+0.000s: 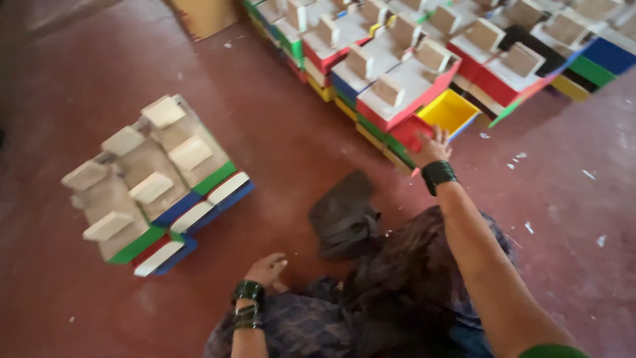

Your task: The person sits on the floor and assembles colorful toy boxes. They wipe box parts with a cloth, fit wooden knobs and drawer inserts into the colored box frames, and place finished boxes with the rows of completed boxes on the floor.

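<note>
Right hand (434,149) reaching, grip closing on red box (412,130) beside yellow box (449,110); left hand (266,268) resting loosely curled, holding nothing, on red floor (285,139).

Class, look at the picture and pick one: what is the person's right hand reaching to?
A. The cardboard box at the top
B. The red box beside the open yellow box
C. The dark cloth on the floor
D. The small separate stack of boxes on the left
B: the right hand is stretched forward onto the red box next to the open yellow box, while the left hand rests low near the floor.
</note>
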Tool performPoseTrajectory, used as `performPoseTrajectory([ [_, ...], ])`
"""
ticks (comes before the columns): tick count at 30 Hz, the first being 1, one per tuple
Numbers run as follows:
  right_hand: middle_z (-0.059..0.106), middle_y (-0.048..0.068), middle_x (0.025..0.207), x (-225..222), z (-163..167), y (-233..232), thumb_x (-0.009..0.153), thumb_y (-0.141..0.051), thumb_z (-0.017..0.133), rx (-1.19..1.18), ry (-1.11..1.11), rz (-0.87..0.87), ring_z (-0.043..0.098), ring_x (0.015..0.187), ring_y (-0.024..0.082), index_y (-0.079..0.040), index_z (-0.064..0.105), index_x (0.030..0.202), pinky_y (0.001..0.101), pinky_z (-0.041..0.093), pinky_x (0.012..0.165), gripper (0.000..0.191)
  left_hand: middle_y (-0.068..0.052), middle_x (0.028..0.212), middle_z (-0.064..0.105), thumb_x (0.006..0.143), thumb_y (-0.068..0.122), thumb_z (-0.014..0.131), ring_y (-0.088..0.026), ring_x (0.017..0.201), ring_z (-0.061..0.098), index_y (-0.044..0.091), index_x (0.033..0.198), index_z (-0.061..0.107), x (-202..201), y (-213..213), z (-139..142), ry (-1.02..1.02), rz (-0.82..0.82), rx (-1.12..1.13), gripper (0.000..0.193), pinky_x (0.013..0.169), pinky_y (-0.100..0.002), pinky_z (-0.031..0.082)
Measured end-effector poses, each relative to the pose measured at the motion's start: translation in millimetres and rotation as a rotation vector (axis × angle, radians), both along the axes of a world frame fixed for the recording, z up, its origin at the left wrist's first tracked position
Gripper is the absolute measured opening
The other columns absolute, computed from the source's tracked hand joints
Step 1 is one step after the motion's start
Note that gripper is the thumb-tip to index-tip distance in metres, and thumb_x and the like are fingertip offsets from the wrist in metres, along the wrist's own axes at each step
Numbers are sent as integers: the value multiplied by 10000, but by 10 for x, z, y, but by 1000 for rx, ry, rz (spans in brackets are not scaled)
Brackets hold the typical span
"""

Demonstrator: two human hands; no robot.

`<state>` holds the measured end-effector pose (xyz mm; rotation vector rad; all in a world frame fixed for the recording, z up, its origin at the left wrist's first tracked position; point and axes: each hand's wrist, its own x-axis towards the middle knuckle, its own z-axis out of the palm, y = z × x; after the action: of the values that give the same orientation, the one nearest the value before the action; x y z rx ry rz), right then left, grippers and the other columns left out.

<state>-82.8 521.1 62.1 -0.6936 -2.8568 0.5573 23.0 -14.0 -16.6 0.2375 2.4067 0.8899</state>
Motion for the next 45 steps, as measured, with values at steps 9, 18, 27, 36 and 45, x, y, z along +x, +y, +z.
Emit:
performPoseTrajectory([
  [9, 195, 239, 1685, 184, -20, -451, 671, -389, 874, 131, 203, 269, 144, 1544, 474, -170, 354, 1615, 637, 237, 1189, 1100, -122, 1262, 715, 894, 445, 661, -283, 1160, 685, 144, 1308, 669, -70, 325, -35, 20, 30, 60, 512, 1006, -403, 531],
  [18, 115, 201, 1679, 35, 304, -2094, 725, -253, 838, 245, 60, 955, 93, 1555, 395, -95, 202, 1597, 561, 191, 1217, 1091, -145, 1183, 741, 915, 429, 647, -340, 1119, 685, 144, 1242, 727, -172, 746, -44, 140, -45, -46, 441, 997, -431, 533],
  [27, 205, 180, 1693, -813, 1236, -3758, 822, -90, 658, 392, 424, 1150, 166, 1585, 354, -61, 273, 1613, 517, 231, 1265, 880, -129, 1257, 703, 927, 434, 644, -359, 1179, 643, 115, 1220, 715, -184, 1010, -3, 165, -49, 105, 438, 1032, -436, 506],
  [36, 239, 199, 1667, -1197, 1753, -4307, 793, -27, 647, 512, 303, 1070, 180, 1550, 373, -85, 264, 1604, 549, 212, 1230, 898, -127, 1271, 698, 901, 423, 645, -351, 1185, 630, 129, 1214, 718, -180, 1328, 189, 123, -31, 133, 436, 1020, -448, 493],
  [45, 320, 163, 1621, -1301, 1799, -4416, 760, -127, 748, 546, -59, 1069, 224, 1527, 339, -229, 421, 1534, 543, 230, 1205, 846, -158, 1279, 678, 910, 432, 650, -359, 1201, 616, 109, 1233, 690, -143, 1500, 72, 131, -17, 196, 458, 1040, -442, 479],
])
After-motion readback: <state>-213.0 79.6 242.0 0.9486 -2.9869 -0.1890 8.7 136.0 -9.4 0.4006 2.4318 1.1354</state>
